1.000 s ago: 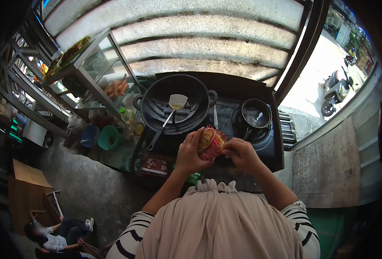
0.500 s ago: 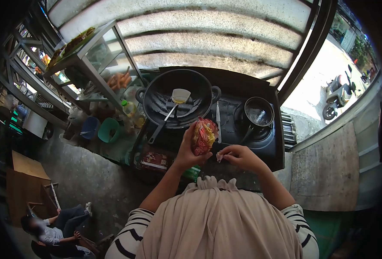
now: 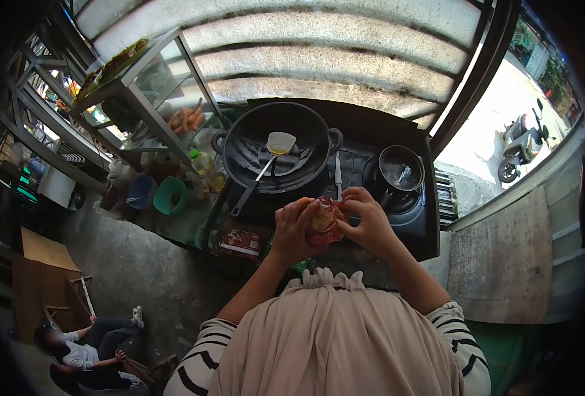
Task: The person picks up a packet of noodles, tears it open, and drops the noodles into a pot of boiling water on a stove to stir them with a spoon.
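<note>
My left hand (image 3: pixel 295 231) is wrapped around a red and yellow plastic packet (image 3: pixel 325 223) in front of the stove. My right hand (image 3: pixel 366 221) pinches the packet's upper right edge between thumb and fingers. What is inside the packet I cannot make out. Beyond my hands sits a large black wok (image 3: pixel 240 142) with a ladle (image 3: pixel 281 143) resting in it, its handle over the near rim. A knife (image 3: pixel 338 177) lies between the wok and a small saucepan (image 3: pixel 401 169) that holds some liquid.
A dark red packet (image 3: pixel 240 241) lies at the stove's near left edge. Further left are a green bowl (image 3: pixel 170 196), a blue bowl (image 3: pixel 140 192), a bottle (image 3: pixel 199 162) and a glass display case (image 3: pixel 167 89). A person (image 3: pixel 84 353) sits at the lower left.
My right hand has moved up and left from beside the packet to grip its edge. The packet has come down slightly and turned in my left hand.
</note>
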Demonstrator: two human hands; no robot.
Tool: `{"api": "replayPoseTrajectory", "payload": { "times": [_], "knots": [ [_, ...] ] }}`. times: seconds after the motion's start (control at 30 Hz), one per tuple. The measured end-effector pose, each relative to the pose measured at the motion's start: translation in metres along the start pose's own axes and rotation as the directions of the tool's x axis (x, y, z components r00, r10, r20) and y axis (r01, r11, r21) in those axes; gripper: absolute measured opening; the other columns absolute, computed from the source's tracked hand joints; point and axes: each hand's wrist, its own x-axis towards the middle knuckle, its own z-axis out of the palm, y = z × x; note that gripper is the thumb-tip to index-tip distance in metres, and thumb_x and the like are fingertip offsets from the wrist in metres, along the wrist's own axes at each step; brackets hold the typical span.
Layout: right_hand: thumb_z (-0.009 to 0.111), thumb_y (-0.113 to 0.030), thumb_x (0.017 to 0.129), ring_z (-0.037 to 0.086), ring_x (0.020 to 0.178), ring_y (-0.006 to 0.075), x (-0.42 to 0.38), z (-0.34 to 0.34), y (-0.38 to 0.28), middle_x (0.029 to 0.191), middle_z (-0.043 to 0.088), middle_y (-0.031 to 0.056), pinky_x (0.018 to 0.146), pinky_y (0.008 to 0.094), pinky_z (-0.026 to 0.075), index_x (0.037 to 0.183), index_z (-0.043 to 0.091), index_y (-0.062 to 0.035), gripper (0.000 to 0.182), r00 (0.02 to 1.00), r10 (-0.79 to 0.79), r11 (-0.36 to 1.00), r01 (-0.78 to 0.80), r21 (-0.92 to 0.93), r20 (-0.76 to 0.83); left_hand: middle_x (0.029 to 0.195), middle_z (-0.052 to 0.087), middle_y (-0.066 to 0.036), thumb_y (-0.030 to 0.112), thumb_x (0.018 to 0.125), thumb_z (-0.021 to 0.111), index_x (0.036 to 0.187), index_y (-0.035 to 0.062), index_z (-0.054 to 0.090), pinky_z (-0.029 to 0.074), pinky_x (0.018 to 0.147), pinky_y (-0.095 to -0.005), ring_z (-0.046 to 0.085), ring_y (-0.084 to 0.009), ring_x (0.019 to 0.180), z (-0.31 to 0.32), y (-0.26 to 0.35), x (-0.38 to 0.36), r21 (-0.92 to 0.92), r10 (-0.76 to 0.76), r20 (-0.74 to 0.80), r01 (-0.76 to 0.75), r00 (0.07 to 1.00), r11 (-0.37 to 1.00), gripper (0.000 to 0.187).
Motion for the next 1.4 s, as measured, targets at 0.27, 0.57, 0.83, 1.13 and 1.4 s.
{"api": "replayPoseTrajectory", "payload": {
  "times": [0.27, 0.57, 0.83, 1.13, 1.4],
  "knots": [
    [0.075, -0.03, 0.069, 0.057, 0.107, 0.0263, 0.009, -0.006, -0.005, 0.117, 0.056, 0.0076, 0.094, 0.0422, 0.038, 0.079, 0.07, -0.0048, 0.028, 0.994, -0.025, 0.988, 0.009, -0.155, -0.103, 0.128, 0.047, -0.015, 0.046, 0.056, 0.086, 0.143, 0.0101, 0.032, 0.033, 0.098, -0.0474, 0.046, -0.0324, 0.119, 0.015, 0.004, 0.012, -0.064, -0.175, 0.025, 0.176, 0.984, 0.982, 0.108],
    [0.074, -0.037, 0.069, 0.062, 0.085, 0.022, 0.027, -0.025, 0.024, 0.1, 0.06, 0.0062, 0.078, 0.0377, 0.045, 0.079, 0.072, -0.0046, 0.033, 0.972, -0.015, 0.98, -0.031, -0.194, -0.234, 0.127, 0.048, -0.015, 0.047, 0.055, 0.087, 0.141, 0.0104, 0.031, 0.03, 0.102, -0.046, 0.047, -0.0328, 0.119, 0.041, 0.009, 0.046, -0.114, -0.25, 0.079, 0.258, 0.965, 0.959, 0.109],
    [0.072, -0.035, 0.076, 0.064, 0.064, 0.0232, 0.051, -0.083, 0.076, 0.072, 0.065, 0.0121, 0.062, 0.0327, 0.051, 0.088, 0.071, -0.0005, 0.036, 0.938, 0.1, 0.984, -0.143, -0.108, -0.333, 0.123, 0.051, -0.014, 0.049, 0.055, 0.084, 0.139, 0.0133, 0.033, 0.033, 0.097, -0.0488, 0.049, -0.0338, 0.115, 0.091, 0.001, 0.113, -0.084, -0.182, 0.126, 0.193, 0.975, 0.977, 0.104],
    [0.07, -0.033, 0.083, 0.065, 0.067, 0.0157, 0.046, -0.164, 0.158, 0.072, 0.069, 0.0103, 0.063, 0.0294, 0.05, 0.09, 0.071, 0.0013, 0.035, 0.837, 0.314, 0.941, -0.339, 0.027, -0.449, 0.121, 0.054, -0.013, 0.052, 0.056, 0.082, 0.137, 0.0122, 0.037, 0.033, 0.096, -0.0493, 0.051, -0.0326, 0.115, 0.175, 0.0, 0.175, -0.061, -0.138, 0.242, 0.157, 0.96, 0.986, 0.101],
    [0.07, -0.04, 0.082, 0.065, 0.065, 0.0191, 0.016, -0.162, 0.237, 0.074, 0.069, 0.0098, 0.062, 0.0328, 0.049, 0.09, 0.072, -0.0007, 0.04, 0.683, 0.411, 0.895, -0.43, 0.122, -0.604, 0.121, 0.052, -0.015, 0.039, 0.06, 0.087, 0.137, 0.0095, 0.034, 0.042, 0.094, -0.0444, 0.055, -0.0292, 0.111, 0.199, -0.023, 0.149, -0.315, -0.076, 0.022, 0.079, 0.997, 0.946, 0.098]
  ]
}}
